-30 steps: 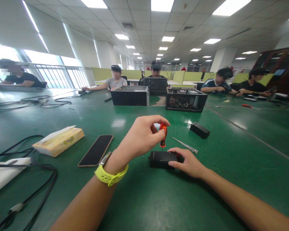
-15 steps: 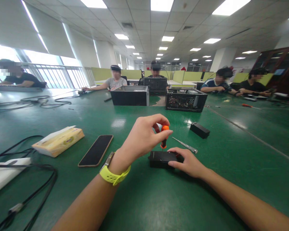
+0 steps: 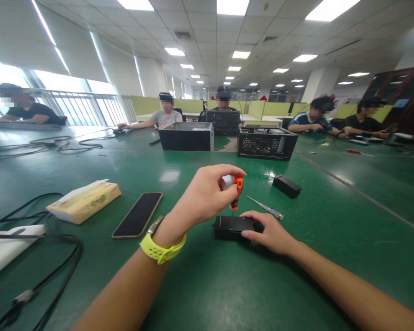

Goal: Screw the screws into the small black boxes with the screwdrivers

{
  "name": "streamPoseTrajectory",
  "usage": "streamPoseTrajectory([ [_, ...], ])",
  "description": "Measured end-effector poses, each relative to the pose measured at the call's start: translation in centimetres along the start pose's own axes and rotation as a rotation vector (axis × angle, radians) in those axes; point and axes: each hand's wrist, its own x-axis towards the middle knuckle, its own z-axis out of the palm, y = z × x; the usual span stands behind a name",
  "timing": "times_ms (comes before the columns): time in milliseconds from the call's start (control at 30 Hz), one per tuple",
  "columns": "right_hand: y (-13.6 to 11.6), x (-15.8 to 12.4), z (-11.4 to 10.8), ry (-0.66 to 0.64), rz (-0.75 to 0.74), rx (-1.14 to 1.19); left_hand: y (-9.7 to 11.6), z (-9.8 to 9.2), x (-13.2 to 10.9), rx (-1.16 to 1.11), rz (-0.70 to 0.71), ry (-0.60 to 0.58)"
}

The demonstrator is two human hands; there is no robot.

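Observation:
My left hand (image 3: 207,191) is closed around the orange and black handle of a screwdriver (image 3: 238,187), with a fingertip on its top end. The screwdriver stands nearly upright, its thin shaft meeting the top of a black rectangular box (image 3: 229,225) on the green table. Whether the tip sits in a screw is too small to tell. My right hand (image 3: 271,232) grips the right end of that box between thumb and fingers. Just beyond it lies a slim clear-handled screwdriver (image 3: 267,208). A second black box (image 3: 286,186) rests farther back on the right.
Left of my hands lie a phone (image 3: 138,215), a tissue pack (image 3: 86,200), a white power strip (image 3: 12,248) and black cables (image 3: 74,257). Two computer cases (image 3: 186,138) (image 3: 267,143) stand farther back. Several people sit around the table; another screwdriver (image 3: 355,151) lies far right.
The screwdriver handle has turned a little, and my left thumb and fingers have shifted around it. My right hand and the box have stayed in place.

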Motion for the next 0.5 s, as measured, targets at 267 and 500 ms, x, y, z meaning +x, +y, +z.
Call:
streamPoseTrajectory([
  [267,0.0,0.03,0.03,0.005,-0.004,0.012,0.02,0.8,-0.11,-0.045,0.043,0.017],
  [500,-0.06,-0.03,-0.01,0.0,0.007,0.01,-0.53,0.98,0.14,-0.048,0.075,0.04],
])
